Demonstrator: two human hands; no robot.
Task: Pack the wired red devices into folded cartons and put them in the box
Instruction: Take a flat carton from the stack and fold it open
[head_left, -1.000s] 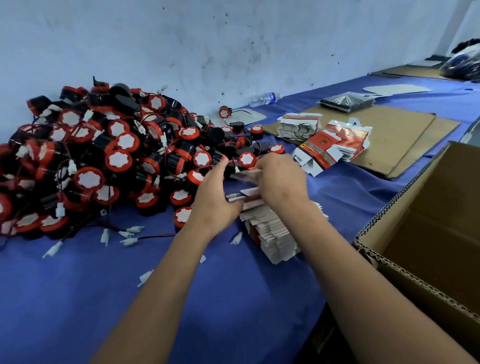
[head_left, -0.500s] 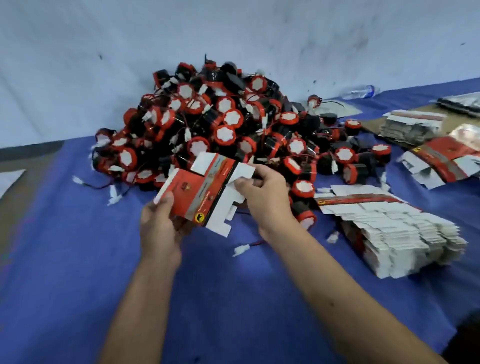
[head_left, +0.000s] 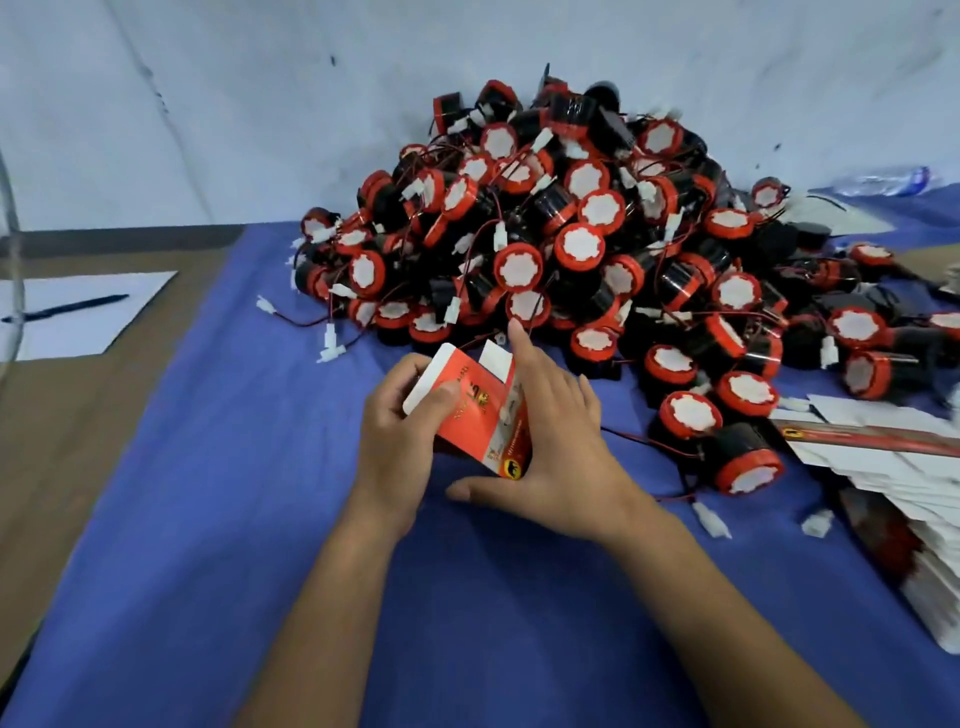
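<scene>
The left hand pinches the small red and white cardboard carton over the blue cloth. The right hand presses it with straight fingers. Pushing hard could crush it. The tangled pile of round red and black wired devices could snag.

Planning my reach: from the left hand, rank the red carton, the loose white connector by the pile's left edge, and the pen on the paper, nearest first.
1. Red carton, gripped by the left hand.
2. White connector, up-left on the blue cloth.
3. Pen, far left on the paper.
</scene>
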